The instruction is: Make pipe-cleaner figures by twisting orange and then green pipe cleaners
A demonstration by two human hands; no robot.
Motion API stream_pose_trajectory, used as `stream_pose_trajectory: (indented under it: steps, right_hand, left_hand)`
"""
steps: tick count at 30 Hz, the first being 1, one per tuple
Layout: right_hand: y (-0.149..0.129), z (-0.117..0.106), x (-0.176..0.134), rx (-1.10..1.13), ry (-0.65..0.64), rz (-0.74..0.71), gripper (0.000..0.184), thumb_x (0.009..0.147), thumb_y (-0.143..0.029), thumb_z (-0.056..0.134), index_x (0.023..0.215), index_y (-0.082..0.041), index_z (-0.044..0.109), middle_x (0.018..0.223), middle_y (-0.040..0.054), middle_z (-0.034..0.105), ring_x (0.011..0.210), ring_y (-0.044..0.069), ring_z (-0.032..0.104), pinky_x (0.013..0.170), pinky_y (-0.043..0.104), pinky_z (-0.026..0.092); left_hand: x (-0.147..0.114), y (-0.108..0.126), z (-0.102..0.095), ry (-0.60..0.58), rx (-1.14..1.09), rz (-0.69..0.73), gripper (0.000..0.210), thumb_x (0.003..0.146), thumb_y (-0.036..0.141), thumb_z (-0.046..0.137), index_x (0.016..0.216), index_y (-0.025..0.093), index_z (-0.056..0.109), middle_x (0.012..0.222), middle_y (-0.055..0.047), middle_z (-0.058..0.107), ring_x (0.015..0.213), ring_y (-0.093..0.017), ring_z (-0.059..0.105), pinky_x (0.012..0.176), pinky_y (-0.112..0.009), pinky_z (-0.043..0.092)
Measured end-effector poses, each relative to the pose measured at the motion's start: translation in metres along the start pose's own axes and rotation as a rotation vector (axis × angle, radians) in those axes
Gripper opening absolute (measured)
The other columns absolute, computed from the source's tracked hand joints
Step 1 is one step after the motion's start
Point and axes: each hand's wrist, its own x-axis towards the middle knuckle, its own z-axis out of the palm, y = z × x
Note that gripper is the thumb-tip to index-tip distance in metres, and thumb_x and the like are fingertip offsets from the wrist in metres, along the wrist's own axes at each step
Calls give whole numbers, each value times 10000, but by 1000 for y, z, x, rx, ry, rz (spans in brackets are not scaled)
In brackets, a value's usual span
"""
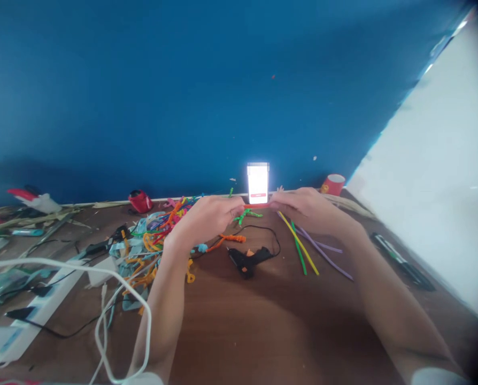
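Note:
A short red stretch of pipe cleaner (256,206) runs level between my two hands, in front of a lit phone (257,184) that stands upright near the wall. My left hand (213,216) is closed on its left end. The other end is pinched in my right hand (303,206). Below my hands a black hot glue gun (249,261) lies on the brown table (239,331). Yellow (303,248), green and purple pipe cleaners (325,251) lie under my right hand and forearm. A green twisted piece (247,215) sits just past my left fingers.
Left of my left arm spreads a tangle of coloured pipe cleaners (151,240). A white power strip (42,315) and a looping white cable (148,326) fill the left side. Red cups (140,201) stand along the blue wall. Dark pen-like tools (403,262) lie at right.

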Motion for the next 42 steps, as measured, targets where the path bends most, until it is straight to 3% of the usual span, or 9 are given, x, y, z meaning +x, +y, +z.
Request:
stream_pose_trajectory:
  steps: [8,11,15,22,25,30,37,40,42]
  right_hand:
    - [12,-16,-9,107,16,25,324,1022,-320,333,910,-220,621,749,28,665,667,162,574,637,286,311]
    - [15,-11,-7,92,12,35,306,1009,-297,344,920,-222,627,748,29,668,652,163,572,634,287,313]
    - [14,-4,-4,20,42,50,310,1003,-280,352,897,-217,636,671,12,620,609,161,529,618,284,298]
    - [11,-2,-3,14,64,38,353,1034,-365,356,907,-222,652,676,9,625,612,159,532,606,277,294]
    - [11,3,1,-1,88,41,348,1038,-370,362,947,-221,662,792,36,692,724,182,600,666,283,347]
    - [1,12,8,-33,112,-73,326,1033,-314,376,1027,-175,671,918,99,727,867,228,638,808,336,404]
    - [-6,20,10,-24,21,-18,302,1021,-289,377,1119,-214,652,881,80,735,744,198,625,674,285,357]
    - [-3,18,9,-32,34,45,308,1029,-315,359,1128,-220,635,794,58,714,673,190,611,621,274,315]
    - [0,15,8,-20,92,105,327,1041,-348,333,1149,-208,608,719,37,678,622,188,597,598,274,300]
  left_hand:
    - [-9,1,-10,-5,-53,-1,305,1027,275,384,790,189,557,680,35,558,603,-90,435,609,-249,283]
    - [-6,2,-8,-5,-34,-22,316,1030,286,373,805,194,576,721,25,593,635,-98,464,626,-259,284]
    - [-4,3,-7,-17,-33,-82,268,1031,352,386,995,242,628,807,26,650,651,-109,486,626,-269,274]
    - [-6,2,-9,25,-15,-117,254,1016,300,382,892,220,589,667,36,575,579,-105,435,596,-280,248]
    - [-5,-1,-6,15,0,-128,244,1010,310,393,947,227,613,708,20,616,603,-116,477,600,-280,260]
    - [0,-4,1,-10,27,-142,277,1016,320,375,938,230,625,777,4,668,660,-129,541,631,-278,294]
    - [5,0,8,-46,41,-97,303,1020,340,360,956,224,633,887,-25,707,755,-165,595,658,-283,331]
    - [4,-11,16,-96,-43,-205,338,993,471,416,1130,229,607,1012,-48,720,850,-196,637,688,-282,390]
    - [3,-23,23,-210,-21,-390,391,969,529,429,1008,203,641,943,-73,717,788,-203,643,648,-286,400]
